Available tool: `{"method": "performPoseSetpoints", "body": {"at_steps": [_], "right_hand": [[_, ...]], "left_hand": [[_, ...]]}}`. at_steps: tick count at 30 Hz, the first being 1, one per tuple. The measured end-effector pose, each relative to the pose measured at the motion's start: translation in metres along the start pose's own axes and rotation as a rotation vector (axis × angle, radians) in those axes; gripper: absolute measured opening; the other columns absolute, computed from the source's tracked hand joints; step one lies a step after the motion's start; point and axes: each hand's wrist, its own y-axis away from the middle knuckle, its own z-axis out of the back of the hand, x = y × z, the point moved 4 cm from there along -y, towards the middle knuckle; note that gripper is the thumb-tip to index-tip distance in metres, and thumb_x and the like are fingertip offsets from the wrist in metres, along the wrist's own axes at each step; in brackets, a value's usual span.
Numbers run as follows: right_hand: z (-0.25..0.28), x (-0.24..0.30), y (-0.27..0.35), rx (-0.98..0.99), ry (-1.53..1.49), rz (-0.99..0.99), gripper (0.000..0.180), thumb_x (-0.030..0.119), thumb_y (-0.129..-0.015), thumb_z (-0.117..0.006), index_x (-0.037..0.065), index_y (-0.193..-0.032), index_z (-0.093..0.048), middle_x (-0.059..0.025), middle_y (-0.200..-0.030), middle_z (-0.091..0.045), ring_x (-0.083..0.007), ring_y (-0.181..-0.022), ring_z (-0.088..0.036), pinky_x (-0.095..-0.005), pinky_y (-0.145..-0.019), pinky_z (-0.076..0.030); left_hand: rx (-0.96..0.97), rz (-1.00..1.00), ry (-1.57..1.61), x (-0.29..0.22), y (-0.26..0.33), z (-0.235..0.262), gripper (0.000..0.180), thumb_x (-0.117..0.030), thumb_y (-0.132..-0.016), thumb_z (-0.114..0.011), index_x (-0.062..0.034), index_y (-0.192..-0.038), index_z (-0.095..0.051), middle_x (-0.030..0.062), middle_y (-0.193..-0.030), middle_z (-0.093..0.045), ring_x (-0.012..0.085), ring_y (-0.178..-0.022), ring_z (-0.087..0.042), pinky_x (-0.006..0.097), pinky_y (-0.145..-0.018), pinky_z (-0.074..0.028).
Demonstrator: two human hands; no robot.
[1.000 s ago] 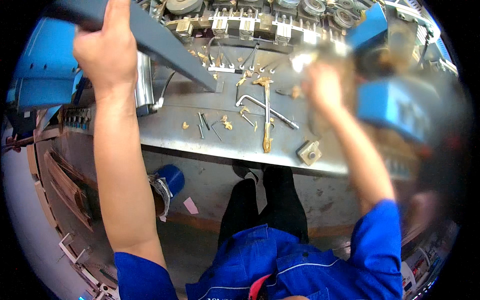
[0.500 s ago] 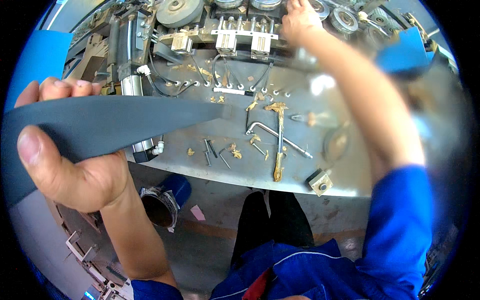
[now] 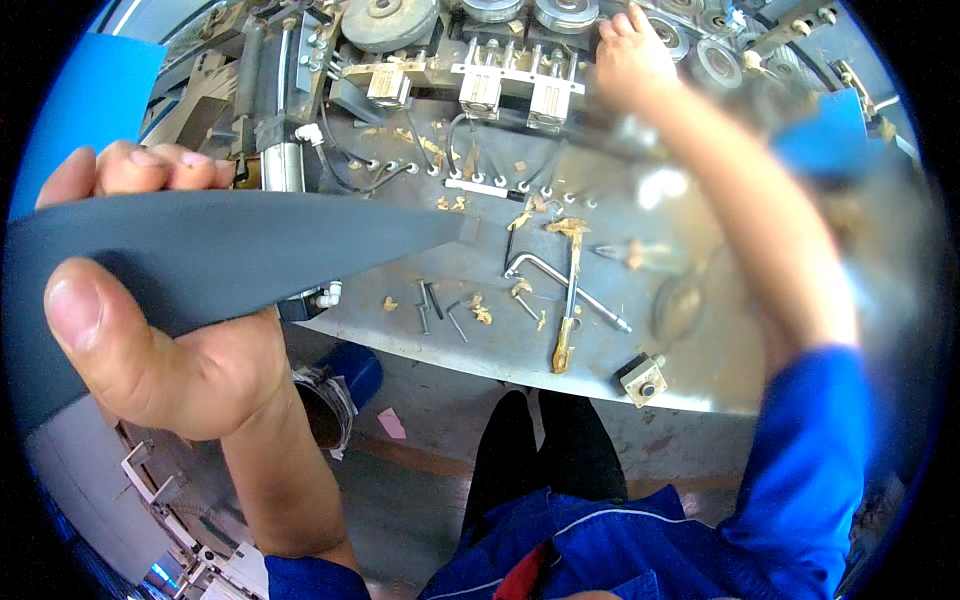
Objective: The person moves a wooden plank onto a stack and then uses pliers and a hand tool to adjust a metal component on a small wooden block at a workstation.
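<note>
My left hand (image 3: 190,375) grips a dark grey, flat, tapering strip (image 3: 250,245). Its thumb lies on the near face, and the other fingertips show above the upper edge. The strip's narrow end reaches over the metal bench. At the far side, my right hand (image 3: 635,65) is at a row of metal wheels, close to a ringed wheel (image 3: 665,38). Those fingers are curled, and whatever they hold is hidden. Between the hands lie a bent metal wrench (image 3: 565,290) and a T-shaped tool (image 3: 567,300) wrapped in yellowish tape.
Small cylinders (image 3: 480,92) and black air tubes (image 3: 342,182) line the bench's far part. Loose screws (image 3: 425,308), a white marker (image 3: 480,188) and a button box (image 3: 642,382) lie on the metal bench (image 3: 400,338). A blue bin (image 3: 352,375) stands below.
The bench and machine have shifted slightly right and down in the view. My left hand still grips the grey strip; my right hand stays by the wheels, its fingers slightly repositioned.
</note>
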Motion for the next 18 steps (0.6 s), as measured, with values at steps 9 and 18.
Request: {"method": "performPoseSetpoints", "body": {"at_steps": [9, 18], "right_hand": [[-0.005, -0.014, 0.008, -0.151, 0.098, 0.049, 0.040, 0.025, -0.090, -0.047, 0.000, -0.104, -0.074, -0.0184, -0.116, -0.067, -0.0327, -0.120, -0.053, -0.0533, -0.118, -0.024], [-0.018, -0.009, -0.012, -0.140, -0.052, -0.065, 0.039, 0.024, -0.093, -0.045, 0.002, -0.109, -0.072, -0.0154, -0.115, -0.069, -0.0333, -0.123, -0.053, -0.0559, -0.115, -0.026]], "left_hand": [[-0.045, 0.024, 0.021, 0.004, -0.001, 0.004, 0.061, -0.048, -0.094, -0.047, 0.0031, -0.128, -0.047, 0.0153, -0.106, -0.056, 0.0272, -0.096, -0.055, 0.046, -0.090, -0.046], [0.000, 0.064, 0.121, 0.005, 0.000, 0.008, 0.059, -0.045, -0.095, -0.042, 0.0040, -0.129, -0.045, 0.0166, -0.108, -0.055, 0.0283, -0.099, -0.054, 0.047, -0.092, -0.045]]}}
